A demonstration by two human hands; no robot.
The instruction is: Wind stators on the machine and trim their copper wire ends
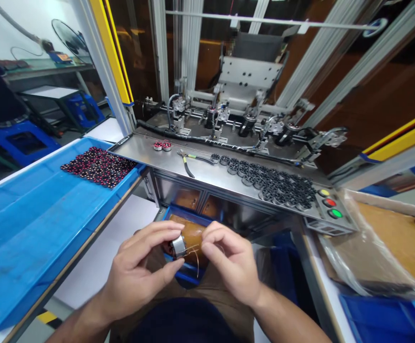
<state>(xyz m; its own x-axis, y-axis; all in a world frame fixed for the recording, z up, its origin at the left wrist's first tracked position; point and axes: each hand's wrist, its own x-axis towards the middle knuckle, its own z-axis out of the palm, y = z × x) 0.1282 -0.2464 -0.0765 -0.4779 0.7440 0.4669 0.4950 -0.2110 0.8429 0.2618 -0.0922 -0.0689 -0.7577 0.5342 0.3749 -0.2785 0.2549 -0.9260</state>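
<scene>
Between the thumb and fingers of my left hand is a small motor stator, a silvery ring with dark parts on one side. Thin copper wires stick out of it toward the right, one bending downward. My right hand is pinched at the wire ends, thumb against forefinger; its grip hides the tips. Both hands are held above my lap, in front of the metal bench ledge. On that ledge lie pliers with dark and yellow-green handles, beside two red-wound stators.
Many black stators cover the ledge's right part, near a button box. A blue tray at left carries a pile of red-and-black stators. Behind the ledge stands a winding machine. A plastic-lined box is at right.
</scene>
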